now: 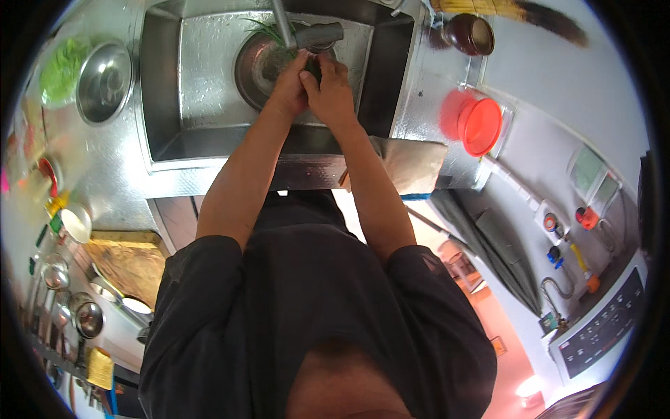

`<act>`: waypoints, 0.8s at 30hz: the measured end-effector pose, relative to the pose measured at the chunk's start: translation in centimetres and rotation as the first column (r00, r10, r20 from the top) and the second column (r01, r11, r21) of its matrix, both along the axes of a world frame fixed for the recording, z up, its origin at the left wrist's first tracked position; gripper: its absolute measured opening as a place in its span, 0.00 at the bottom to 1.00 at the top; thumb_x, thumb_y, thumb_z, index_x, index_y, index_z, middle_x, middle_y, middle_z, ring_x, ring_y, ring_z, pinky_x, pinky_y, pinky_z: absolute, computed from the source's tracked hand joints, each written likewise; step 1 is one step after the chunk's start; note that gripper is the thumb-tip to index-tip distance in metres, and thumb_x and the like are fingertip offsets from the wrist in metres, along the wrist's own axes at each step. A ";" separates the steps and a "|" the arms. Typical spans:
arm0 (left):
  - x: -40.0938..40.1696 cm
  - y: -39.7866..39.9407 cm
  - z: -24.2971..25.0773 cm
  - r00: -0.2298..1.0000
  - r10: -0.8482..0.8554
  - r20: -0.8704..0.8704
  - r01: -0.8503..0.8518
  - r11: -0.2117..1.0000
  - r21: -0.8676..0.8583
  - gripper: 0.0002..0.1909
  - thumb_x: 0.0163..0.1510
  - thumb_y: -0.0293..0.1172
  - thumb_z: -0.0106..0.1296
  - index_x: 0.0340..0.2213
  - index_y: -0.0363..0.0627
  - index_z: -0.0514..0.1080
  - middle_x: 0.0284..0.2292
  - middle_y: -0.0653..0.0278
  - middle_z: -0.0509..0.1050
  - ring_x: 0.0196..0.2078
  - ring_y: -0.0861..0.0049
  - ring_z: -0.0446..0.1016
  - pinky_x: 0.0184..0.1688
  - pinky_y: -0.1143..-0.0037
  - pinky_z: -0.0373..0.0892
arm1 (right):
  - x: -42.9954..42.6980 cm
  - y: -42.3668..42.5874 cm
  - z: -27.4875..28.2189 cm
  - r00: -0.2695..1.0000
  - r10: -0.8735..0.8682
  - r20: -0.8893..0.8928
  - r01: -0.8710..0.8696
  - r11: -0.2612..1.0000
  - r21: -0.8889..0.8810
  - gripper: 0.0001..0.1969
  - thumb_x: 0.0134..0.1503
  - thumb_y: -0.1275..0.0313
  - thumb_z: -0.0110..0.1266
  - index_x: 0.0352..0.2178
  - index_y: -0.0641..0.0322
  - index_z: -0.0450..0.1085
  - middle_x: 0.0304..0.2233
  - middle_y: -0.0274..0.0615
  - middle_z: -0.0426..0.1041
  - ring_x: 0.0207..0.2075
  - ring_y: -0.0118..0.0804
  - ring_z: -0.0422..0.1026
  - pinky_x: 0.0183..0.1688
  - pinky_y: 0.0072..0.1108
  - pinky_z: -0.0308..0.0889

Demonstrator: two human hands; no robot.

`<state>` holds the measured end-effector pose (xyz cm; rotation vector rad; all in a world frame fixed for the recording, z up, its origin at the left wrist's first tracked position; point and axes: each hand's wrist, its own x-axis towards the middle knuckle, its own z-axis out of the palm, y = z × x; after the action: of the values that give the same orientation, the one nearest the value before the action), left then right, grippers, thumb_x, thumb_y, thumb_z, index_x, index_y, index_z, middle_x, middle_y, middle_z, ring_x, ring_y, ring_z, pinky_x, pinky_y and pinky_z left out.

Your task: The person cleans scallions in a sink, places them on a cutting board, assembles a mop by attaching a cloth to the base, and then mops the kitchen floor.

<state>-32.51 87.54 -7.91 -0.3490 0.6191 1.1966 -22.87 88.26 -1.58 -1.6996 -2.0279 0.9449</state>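
My left hand [291, 88] and my right hand [333, 90] meet over a round metal basin [246, 78] inside the stainless steel sink [209, 68]. Both are closed around a bunch of long green leaves [268, 30], perhaps scallions. Thin tips fan out past my left hand towards the back of the sink, while the held part is mostly hidden by my fingers. Directly above my fingertips is the faucet head [318, 36], covering part of the bunch. Water lies in the basin.
Left of the sink, a steel bowl [104, 84] stands beside green leafy vegetables [65, 70]. A red plastic container [480, 127] and a brown jar [470, 34] are on the right. A beige cloth [413, 162] hangs over the front edge. A wooden cutting board [128, 262] lies lower left.
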 end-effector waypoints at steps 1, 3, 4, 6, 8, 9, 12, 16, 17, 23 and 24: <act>0.2 0.1 0.5 0.998 -0.025 0.051 0.024 0.999 0.027 0.18 0.61 0.45 0.41 0.41 0.43 0.68 0.40 0.60 0.72 0.42 0.68 0.71 0.48 0.68 0.67 | 0.4 0.3 -0.6 0.991 0.122 0.054 -0.123 0.992 0.027 0.28 0.56 0.57 0.49 0.50 0.71 0.60 0.48 0.64 0.64 0.48 0.56 0.67 0.48 0.37 0.63; -0.1 -0.2 1.9 0.997 0.020 0.078 -0.023 0.999 0.048 0.19 0.61 0.46 0.41 0.42 0.43 0.68 0.41 0.60 0.71 0.44 0.68 0.70 0.50 0.68 0.66 | 0.8 1.2 -0.6 0.954 0.275 0.123 -0.282 0.958 0.044 0.30 0.57 0.56 0.48 0.52 0.71 0.57 0.49 0.66 0.62 0.50 0.59 0.65 0.50 0.39 0.62; -0.4 -0.2 2.2 0.996 0.030 0.089 -0.036 0.997 0.065 0.19 0.61 0.47 0.41 0.43 0.44 0.67 0.43 0.60 0.71 0.47 0.68 0.69 0.52 0.69 0.64 | 0.5 2.1 0.3 0.923 0.357 0.145 -0.358 0.934 -0.021 0.30 0.56 0.58 0.49 0.53 0.72 0.56 0.49 0.68 0.62 0.49 0.63 0.64 0.50 0.40 0.61; -1.0 0.0 2.4 0.988 0.041 0.149 -0.058 0.992 0.114 0.21 0.60 0.49 0.41 0.43 0.45 0.67 0.44 0.60 0.71 0.48 0.68 0.68 0.53 0.68 0.63 | -0.3 3.9 2.0 0.872 0.459 0.172 -0.450 0.888 -0.088 0.31 0.55 0.60 0.49 0.53 0.73 0.55 0.48 0.69 0.62 0.48 0.66 0.64 0.51 0.41 0.61; -1.4 0.1 2.2 0.978 0.037 0.205 -0.072 0.984 0.164 0.22 0.60 0.51 0.41 0.44 0.46 0.67 0.44 0.61 0.70 0.49 0.67 0.67 0.54 0.68 0.62 | -1.0 5.6 2.8 0.783 0.595 0.179 -0.538 0.794 -0.284 0.30 0.55 0.60 0.48 0.53 0.73 0.54 0.46 0.69 0.63 0.48 0.64 0.64 0.53 0.40 0.59; -1.6 0.3 2.0 0.967 0.044 0.252 -0.097 0.975 0.200 0.21 0.60 0.51 0.40 0.45 0.48 0.66 0.45 0.62 0.70 0.50 0.68 0.67 0.55 0.68 0.61 | -1.3 6.0 2.8 0.766 0.615 0.187 -0.556 0.781 -0.285 0.30 0.55 0.60 0.48 0.53 0.73 0.54 0.46 0.69 0.63 0.48 0.64 0.64 0.53 0.40 0.59; -1.9 0.9 0.6 0.935 0.076 0.347 -0.167 0.956 0.241 0.19 0.61 0.49 0.38 0.45 0.52 0.66 0.46 0.63 0.69 0.51 0.68 0.66 0.56 0.67 0.60 | -1.8 7.0 2.3 0.704 0.654 0.277 -0.601 0.757 -0.257 0.24 0.55 0.62 0.45 0.48 0.72 0.57 0.41 0.66 0.68 0.44 0.61 0.69 0.49 0.41 0.63; -1.5 0.9 0.8 0.936 0.079 0.344 -0.187 0.937 0.294 0.15 0.63 0.46 0.34 0.45 0.58 0.67 0.47 0.65 0.68 0.52 0.72 0.65 0.56 0.68 0.60 | -0.7 6.9 -1.0 0.679 0.636 0.365 -0.647 0.754 -0.111 0.16 0.55 0.66 0.43 0.39 0.68 0.63 0.31 0.60 0.73 0.32 0.59 0.73 0.37 0.42 0.68; -1.2 1.0 0.9 0.933 0.090 0.349 -0.200 0.935 0.293 0.15 0.63 0.46 0.34 0.45 0.58 0.67 0.47 0.65 0.68 0.52 0.72 0.65 0.56 0.68 0.60 | -0.5 7.0 -1.6 0.695 0.615 0.372 -0.645 0.763 -0.055 0.14 0.54 0.67 0.43 0.37 0.67 0.64 0.29 0.59 0.73 0.30 0.59 0.73 0.35 0.42 0.68; -0.1 1.9 0.6 0.980 0.142 0.141 -0.138 0.990 -0.038 0.13 0.59 0.42 0.47 0.40 0.47 0.69 0.39 0.65 0.72 0.43 0.78 0.70 0.47 0.73 0.66 | -1.2 6.9 -0.6 0.678 0.615 0.403 -0.543 0.789 -0.289 0.22 0.56 0.70 0.40 0.50 0.72 0.58 0.40 0.65 0.70 0.38 0.61 0.72 0.40 0.42 0.67; -0.2 2.1 0.0 0.998 0.069 0.013 -0.069 0.997 -0.023 0.13 0.57 0.41 0.50 0.38 0.45 0.69 0.35 0.66 0.72 0.37 0.78 0.71 0.41 0.75 0.67 | -0.1 7.3 -1.6 0.675 0.616 0.406 -0.544 0.788 -0.289 0.22 0.56 0.70 0.40 0.50 0.72 0.58 0.40 0.65 0.70 0.38 0.61 0.72 0.40 0.42 0.67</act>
<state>-32.72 89.66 -7.87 -0.3995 0.6134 1.2530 -23.01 95.55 -3.21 -1.4619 -3.0355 0.9174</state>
